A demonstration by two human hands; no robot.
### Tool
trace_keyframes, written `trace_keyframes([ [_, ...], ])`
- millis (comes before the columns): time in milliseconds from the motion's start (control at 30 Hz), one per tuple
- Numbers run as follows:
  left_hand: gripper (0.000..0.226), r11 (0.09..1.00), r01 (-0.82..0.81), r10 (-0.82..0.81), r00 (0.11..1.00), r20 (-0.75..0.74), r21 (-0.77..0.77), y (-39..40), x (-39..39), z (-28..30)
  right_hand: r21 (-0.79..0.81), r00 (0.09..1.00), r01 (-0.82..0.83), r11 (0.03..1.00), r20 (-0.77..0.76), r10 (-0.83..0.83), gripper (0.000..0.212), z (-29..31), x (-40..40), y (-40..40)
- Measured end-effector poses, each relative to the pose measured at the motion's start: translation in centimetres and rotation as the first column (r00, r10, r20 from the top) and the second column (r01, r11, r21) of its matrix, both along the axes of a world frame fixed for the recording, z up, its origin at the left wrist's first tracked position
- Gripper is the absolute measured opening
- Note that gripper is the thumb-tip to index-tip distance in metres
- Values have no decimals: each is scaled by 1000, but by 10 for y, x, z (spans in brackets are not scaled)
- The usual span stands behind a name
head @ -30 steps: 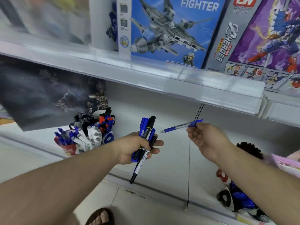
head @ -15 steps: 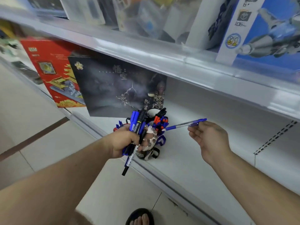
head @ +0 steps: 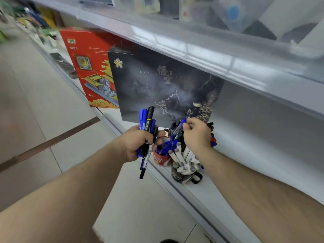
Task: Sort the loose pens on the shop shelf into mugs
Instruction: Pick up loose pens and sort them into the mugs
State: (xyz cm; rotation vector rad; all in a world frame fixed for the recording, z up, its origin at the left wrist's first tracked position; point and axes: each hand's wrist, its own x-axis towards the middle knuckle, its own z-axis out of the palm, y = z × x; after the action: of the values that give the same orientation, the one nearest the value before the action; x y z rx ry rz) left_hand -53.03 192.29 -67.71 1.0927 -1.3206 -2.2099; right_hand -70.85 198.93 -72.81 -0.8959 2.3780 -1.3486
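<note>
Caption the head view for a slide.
Right hand lowers a blue pen over the mugs while left hand grips a marker bundle.

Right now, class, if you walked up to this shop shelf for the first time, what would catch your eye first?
The two hands in the middle: the left hand grips a bundle of markers, and the right hand pinches a blue pen over the mugs. Below them, a red mug holds blue pens beside a dark mug of white markers. Behind stand a dark box and a red box.
</note>
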Motion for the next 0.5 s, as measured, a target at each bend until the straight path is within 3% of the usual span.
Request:
trace_keyframes([
  [133, 44, 1000, 13, -13, 1000, -6, 13, -8, 3, -5, 271, 985, -58, 961, -143, 99, 17, -25, 5, -24],
  [267, 46, 999, 21, -20, 999, -35, 26, -13, 4, -8, 666, 900, -13, 746, -318, 299, 25, -34, 8, -39],
  [400, 46, 998, 37, -33, 996, -84, 45, -14, 2, -8, 746, 915, -36, 665, -244, 323, 23, -25, 9, -51],
  [500, 44, 993, 92, -80, 987, -140, 80, -12, 0, -6, 639, 917, -12, 769, -299, 264, 14, -13, 8, -53],
])
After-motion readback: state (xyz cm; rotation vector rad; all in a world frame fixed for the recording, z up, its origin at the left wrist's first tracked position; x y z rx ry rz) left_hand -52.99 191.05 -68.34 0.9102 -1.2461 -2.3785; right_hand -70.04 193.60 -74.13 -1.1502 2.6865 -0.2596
